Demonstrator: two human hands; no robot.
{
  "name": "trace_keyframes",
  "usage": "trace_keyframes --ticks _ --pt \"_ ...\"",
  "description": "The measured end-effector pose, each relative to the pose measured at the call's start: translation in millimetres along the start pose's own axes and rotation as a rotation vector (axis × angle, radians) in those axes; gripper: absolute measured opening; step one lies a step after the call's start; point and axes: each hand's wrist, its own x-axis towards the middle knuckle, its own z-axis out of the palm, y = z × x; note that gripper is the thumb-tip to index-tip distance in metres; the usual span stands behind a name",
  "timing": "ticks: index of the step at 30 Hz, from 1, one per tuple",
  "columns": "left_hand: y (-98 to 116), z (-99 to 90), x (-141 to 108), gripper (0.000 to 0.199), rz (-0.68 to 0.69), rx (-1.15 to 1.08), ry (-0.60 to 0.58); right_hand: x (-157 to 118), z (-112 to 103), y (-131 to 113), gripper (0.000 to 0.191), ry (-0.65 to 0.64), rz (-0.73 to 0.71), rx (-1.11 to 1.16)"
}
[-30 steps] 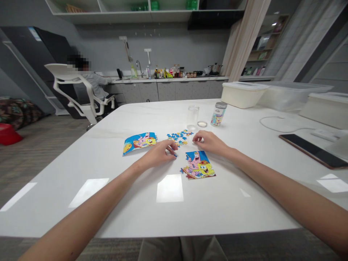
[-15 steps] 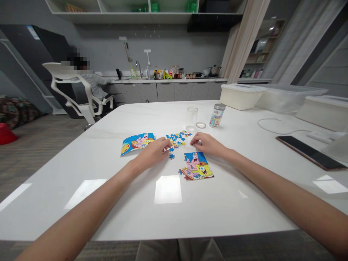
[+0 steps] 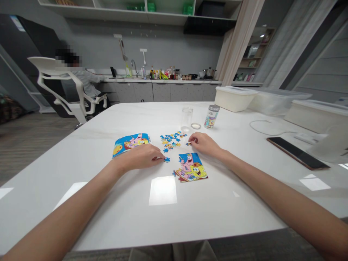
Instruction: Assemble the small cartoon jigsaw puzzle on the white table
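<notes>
My left hand [image 3: 140,157] rests on the white table [image 3: 217,206], its fingertips at a loose blue jigsaw piece [image 3: 167,159]. My right hand [image 3: 203,143] lies just right of the scattered pile of blue and yellow pieces [image 3: 171,140], with one small piece [image 3: 188,144] at its fingertips. Between my hands sits a partly joined cartoon jigsaw [image 3: 190,167] showing a pink starfish and a yellow sponge. My left hand partly covers a printed picture card [image 3: 130,144] of the same characters.
A clear glass [image 3: 187,119], a small round lid [image 3: 195,125] and a labelled jar [image 3: 211,116] stand beyond the pieces. Plastic storage boxes [image 3: 235,99] line the far right, near a phone [image 3: 297,153] and a white cable [image 3: 269,127]. A seated person [image 3: 87,82] works at the far counter.
My left hand has moved down from the pile to the lone blue piece. The whole view has shifted slightly, with the table sliding left. My right hand stays near the pile.
</notes>
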Motion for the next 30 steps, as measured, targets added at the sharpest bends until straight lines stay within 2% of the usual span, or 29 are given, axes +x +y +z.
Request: trace_keyframes --ticks 6,11,16,20,24,27,30 --pt "6 1.8 2 0.026 -0.003 0.089 0.022 0 0 0 0.019 -0.047 -0.085 0.053" --pt "7 2.7 1 0.021 0.034 -0.006 0.032 0 0 -1 0.019 -0.050 -0.078 0.050" --pt "4 14.4 4 0.028 -0.063 0.027 0.081 0 -2 -4 0.018 -0.040 -0.022 -0.002" --pt "5 21.6 7 0.033 -0.121 0.210 0.091 -1 -1 -2 0.017 -0.047 -0.007 -0.028" --pt "7 23.9 10 0.026 -0.095 0.343 0.129 -3 5 0 0.016 -0.018 -0.092 -0.018" --pt "8 25.5 12 0.024 -0.071 0.342 0.154 -1 12 0 0.021 0.015 -0.170 -0.015" --pt "7 26.7 12 0.023 -0.066 0.324 0.148 9 17 1 0.026 0.009 -0.167 -0.030"
